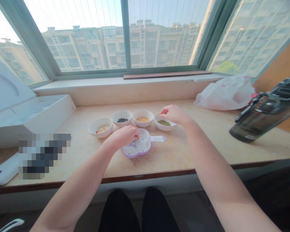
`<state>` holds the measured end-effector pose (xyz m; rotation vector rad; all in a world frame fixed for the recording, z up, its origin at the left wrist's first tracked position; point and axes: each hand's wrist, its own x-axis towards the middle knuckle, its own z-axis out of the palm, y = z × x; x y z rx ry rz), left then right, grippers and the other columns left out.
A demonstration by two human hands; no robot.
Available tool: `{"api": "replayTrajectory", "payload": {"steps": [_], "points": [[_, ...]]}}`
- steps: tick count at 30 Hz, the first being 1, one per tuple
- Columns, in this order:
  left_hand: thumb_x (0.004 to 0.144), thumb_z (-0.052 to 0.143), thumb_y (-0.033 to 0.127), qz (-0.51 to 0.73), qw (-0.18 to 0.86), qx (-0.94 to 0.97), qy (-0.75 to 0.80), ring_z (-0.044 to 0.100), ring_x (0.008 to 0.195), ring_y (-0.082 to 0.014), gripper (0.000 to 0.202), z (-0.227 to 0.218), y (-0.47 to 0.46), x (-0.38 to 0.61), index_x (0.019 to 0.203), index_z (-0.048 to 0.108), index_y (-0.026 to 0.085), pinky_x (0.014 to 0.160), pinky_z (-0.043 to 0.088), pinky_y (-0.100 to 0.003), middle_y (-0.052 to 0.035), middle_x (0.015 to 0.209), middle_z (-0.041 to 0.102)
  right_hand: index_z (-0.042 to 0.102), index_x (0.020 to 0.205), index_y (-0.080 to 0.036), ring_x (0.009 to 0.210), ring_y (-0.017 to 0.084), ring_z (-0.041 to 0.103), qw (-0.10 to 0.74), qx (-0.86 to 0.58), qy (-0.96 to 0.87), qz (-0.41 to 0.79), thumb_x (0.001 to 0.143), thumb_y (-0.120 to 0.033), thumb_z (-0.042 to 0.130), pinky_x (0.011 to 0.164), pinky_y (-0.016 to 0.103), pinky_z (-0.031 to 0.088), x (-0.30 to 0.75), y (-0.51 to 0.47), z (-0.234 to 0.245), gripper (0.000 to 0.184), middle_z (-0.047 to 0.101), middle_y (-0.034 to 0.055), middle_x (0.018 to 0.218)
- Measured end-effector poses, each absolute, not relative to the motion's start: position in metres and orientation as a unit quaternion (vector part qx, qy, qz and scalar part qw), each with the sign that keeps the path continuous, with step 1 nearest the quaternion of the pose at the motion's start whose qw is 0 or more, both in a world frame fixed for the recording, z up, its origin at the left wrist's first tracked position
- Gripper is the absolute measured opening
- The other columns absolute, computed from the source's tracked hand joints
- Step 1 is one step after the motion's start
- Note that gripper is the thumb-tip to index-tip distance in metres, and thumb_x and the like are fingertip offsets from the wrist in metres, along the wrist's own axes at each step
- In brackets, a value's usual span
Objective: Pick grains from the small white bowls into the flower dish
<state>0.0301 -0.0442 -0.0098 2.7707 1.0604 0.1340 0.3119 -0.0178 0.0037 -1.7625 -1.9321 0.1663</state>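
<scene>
My left hand (127, 136) is over the left side of a small white and purple dish (143, 145) with a cartoon figure printed inside. Its fingers are curled together; anything in them is hidden. At the rim of a white bowl (166, 128) of green beans (164, 122), my right hand (171, 113) has its fingertips pinched, and I cannot make out what lies between them. To the left stand white bowls with yellow kernels (143, 119), black beans (122, 120) and pale flat pieces (103, 129). A paper label (157, 139) lies by the dish.
An open white box (48, 112) stands at the left, near a blurred-out dark item (47, 156) and a white handled object (4, 169). At the right are a crumpled plastic bag (226, 93) and a dark bottle (258, 116). The counter's front edge (145, 175) runs before my knees.
</scene>
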Motion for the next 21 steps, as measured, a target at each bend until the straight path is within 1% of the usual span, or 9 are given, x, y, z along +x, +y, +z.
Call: {"api": "replayTrajectory", "payload": {"steps": [2,4,6,9,15,19,21], "points": [[0.089,0.053,0.017,0.020,0.096,0.929,0.356,0.068,0.092,-0.0190,0.025,-0.010,-0.044,0.031,0.089,0.078,0.019,0.078,0.045,-0.026,-0.0057,0.103,0.078,0.078,0.075,-0.020,0.078,0.022,0.069,0.253,-0.654,-0.711,0.057,0.077,-0.025,0.073,0.067,0.030,0.048,0.312,-0.017,0.002,0.007,0.078,0.0079,0.086],[0.089,0.053,0.018,0.011,0.100,0.929,0.356,0.068,0.094,-0.0186,0.026,-0.010,-0.043,0.031,0.093,0.079,0.020,0.080,0.045,-0.025,-0.0053,0.107,0.077,0.078,0.075,-0.020,0.077,0.023,0.069,0.250,-0.658,-0.709,0.049,0.078,-0.028,0.073,0.067,0.031,0.049,0.313,-0.016,0.000,0.009,0.078,0.0084,0.086],[0.089,0.053,0.018,0.009,0.102,0.929,0.355,0.068,0.094,-0.0184,0.026,-0.011,-0.042,0.031,0.093,0.078,0.020,0.080,0.045,-0.025,-0.0048,0.106,0.077,0.078,0.075,-0.021,0.075,0.023,0.069,0.248,-0.659,-0.709,0.040,0.079,-0.031,0.073,0.066,0.031,0.048,0.313,-0.015,-0.001,0.013,0.078,0.0086,0.085],[0.089,0.052,0.019,0.010,0.094,0.930,0.355,0.068,0.093,-0.0184,0.024,-0.013,-0.041,0.031,0.091,0.077,0.019,0.078,0.045,-0.025,-0.0047,0.103,0.077,0.077,0.072,-0.021,0.071,0.023,0.068,0.248,-0.658,-0.710,0.032,0.080,-0.036,0.070,0.062,0.031,0.045,0.314,-0.015,-0.001,0.019,0.077,0.0076,0.078],[0.096,0.045,0.019,0.003,0.044,0.938,0.345,0.067,0.092,-0.0184,0.027,-0.014,-0.045,0.034,0.090,0.071,0.016,0.074,0.044,-0.027,-0.0066,0.103,0.074,0.071,0.062,-0.020,0.064,0.021,0.063,0.242,-0.661,-0.709,0.039,0.083,-0.035,0.065,0.058,0.032,0.039,0.316,-0.017,0.002,0.026,0.072,0.0052,0.066],[0.098,0.040,0.012,-0.028,-0.005,0.936,0.351,0.065,0.090,-0.0179,0.028,-0.014,-0.051,0.035,0.090,0.068,0.014,0.075,0.044,-0.027,-0.0077,0.100,0.071,0.065,0.056,-0.022,0.060,0.021,0.060,0.221,-0.676,-0.702,0.044,0.085,-0.040,0.065,0.058,0.033,0.038,0.317,-0.017,0.003,0.034,0.066,0.0045,0.059],[0.096,0.040,0.009,-0.030,-0.014,0.936,0.350,0.063,0.088,-0.0182,0.027,-0.014,-0.052,0.033,0.090,0.065,0.014,0.075,0.044,-0.028,-0.0082,0.098,0.069,0.069,0.059,-0.022,0.064,0.022,0.063,0.233,-0.681,-0.693,0.045,0.086,-0.041,0.065,0.061,0.033,0.041,0.316,-0.018,0.003,0.033,0.070,0.0062,0.065]]}}
